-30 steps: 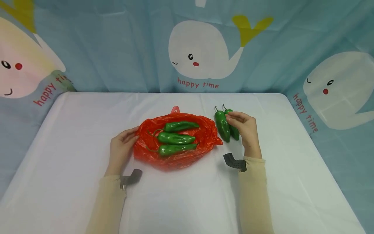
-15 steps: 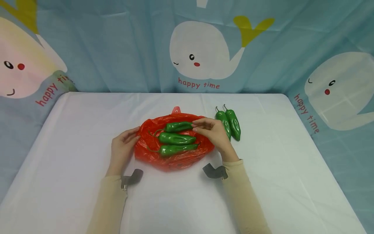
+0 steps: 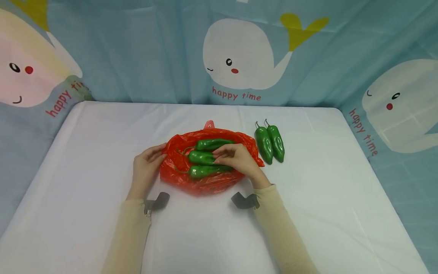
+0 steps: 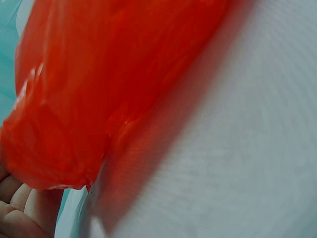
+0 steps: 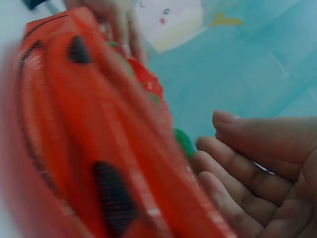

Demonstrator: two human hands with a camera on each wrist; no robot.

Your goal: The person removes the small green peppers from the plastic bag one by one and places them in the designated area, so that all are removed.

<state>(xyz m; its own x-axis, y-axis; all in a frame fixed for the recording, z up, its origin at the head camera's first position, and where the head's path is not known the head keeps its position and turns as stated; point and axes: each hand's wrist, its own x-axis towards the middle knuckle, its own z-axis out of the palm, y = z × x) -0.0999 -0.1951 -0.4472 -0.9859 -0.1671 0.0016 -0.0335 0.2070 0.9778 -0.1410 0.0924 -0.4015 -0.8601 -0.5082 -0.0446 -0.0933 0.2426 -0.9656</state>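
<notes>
A red plastic bag (image 3: 212, 187) lies in the middle of the table, its mouth facing up. Three glossy green chili peppers lie side by side in it: a far one (image 3: 208, 144), a middle one (image 3: 198, 157) and a near one (image 3: 205, 172). My left hand (image 3: 147, 167) pinches the bag's left rim. Over the bag's right half, my right hand (image 3: 237, 158) has its fingertips at the middle pepper and hides that pepper's tip. In the right wrist view, the thumb (image 5: 267, 134) stands apart from the loosely bent fingers, with nothing seen between them.
Two more green chili peppers, a left one (image 3: 264, 144) and a right one (image 3: 275, 142), lie close together just right of the bag. A white cloth covers the table (image 3: 342, 182). Behind it hangs a blue curtain (image 3: 150, 57) printed with whales.
My right hand has moved left from the two peppers beside the bag, past the far pepper, to the middle one. My left hand stays at the bag's rim. The head view shifts slightly.
</notes>
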